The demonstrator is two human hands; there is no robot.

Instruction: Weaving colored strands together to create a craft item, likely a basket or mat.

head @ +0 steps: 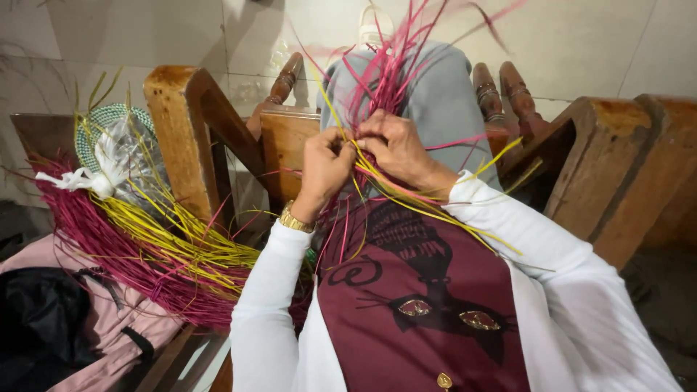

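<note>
On the far left lies a big bundle of long pink and yellow straw strips (pixel 156 265), resting on a wooden seat. A clear plastic bag tied with a white knot (pixel 109 170) sits on top of it, and a small round green woven piece (pixel 98 131) peeks out behind. Near the bottom left are a pink cloth (pixel 43 261) and a black bag (pixel 36 327).

Next comes a brown wooden chair frame (pixel 189 131) with thick posts.

In the middle, the left hand (pixel 324 168), with a gold watch (pixel 295 219) on its wrist, has its fingers curled tight and pinching thin strips. Just beside it, touching, the right hand (pixel 396 149) also curls its fingers and pinches the same little bunch of pink and yellow weaving strips (pixel 381 87).

This bunch sits right between both hands, over the person's grey knee (pixel 435 94). Its long pink ends stick up and away from the fingers, toward the far wall. The yellow ends run down and to the right, across the white sleeve (pixel 523 254). Both hands are equally close to it.

On the right stands more brown carved wood (pixel 610 167).
</note>
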